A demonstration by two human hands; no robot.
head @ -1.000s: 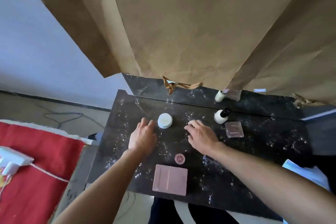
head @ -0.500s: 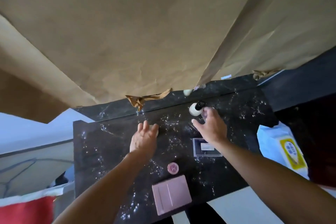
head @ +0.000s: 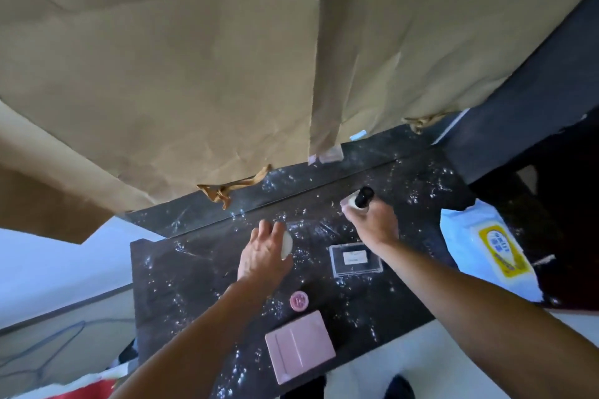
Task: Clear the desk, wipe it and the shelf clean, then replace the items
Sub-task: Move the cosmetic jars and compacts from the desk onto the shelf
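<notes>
The dark speckled desk (head: 181,275) carries a raised shelf ledge (head: 291,175) along its back. My left hand (head: 262,256) is closed around a round white jar (head: 287,245), which shows at the thumb side. My right hand (head: 372,220) grips a small white bottle with a black cap (head: 361,198), lifted a little above the desk. On the desk lie a clear flat case (head: 355,260), a small round pink tin (head: 299,300) and a pink square compact (head: 299,350) near the front edge.
Brown paper (head: 227,58) hangs over the wall behind the shelf, with a small clear box (head: 330,152) under its edge. A pack of wet wipes (head: 489,249) lies right of the desk. Grey floor, a wire hanger (head: 39,353) and red cloth are at the left.
The camera swung further right. My left hand closed on the white jar. My right hand took hold of the black-capped bottle and raised it.
</notes>
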